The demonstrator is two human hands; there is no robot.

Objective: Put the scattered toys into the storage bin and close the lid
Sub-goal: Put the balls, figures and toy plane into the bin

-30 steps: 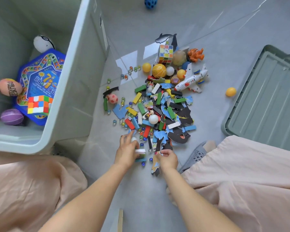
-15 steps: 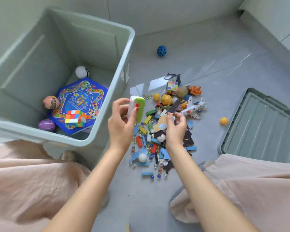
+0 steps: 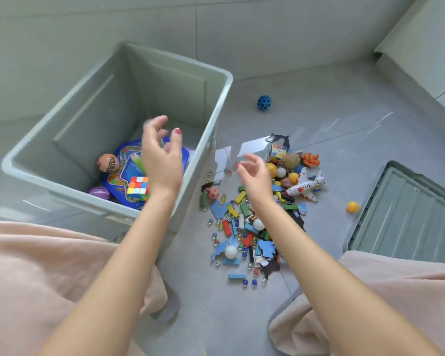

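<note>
The grey-green storage bin [image 3: 217,129] stands open on the floor at the left. Inside lie a blue game board [image 3: 123,173], a colour cube [image 3: 138,187], an orange ball [image 3: 107,163] and a purple ball [image 3: 100,192]. My left hand [image 3: 162,155] hovers over the bin with loose spread fingers and holds nothing; a blurred green piece [image 3: 139,160] shows just beneath it. My right hand [image 3: 254,176] is raised, empty, over the pile of scattered toys [image 3: 244,227] beside the bin. The bin's lid [image 3: 406,214] lies on the floor at the right.
The pile holds wooden blocks, marbles, foam puzzle pieces, a toy plane [image 3: 306,187], a second cube [image 3: 278,151] and several balls. A blue holed ball [image 3: 264,102] lies farther back, an orange ball [image 3: 353,206] near the lid. My knees in pink cloth flank the floor.
My left hand carried a white and green piece over the bin and released it. My right hand, which pinched a puzzle piece, is now empty. The view tilted up.
</note>
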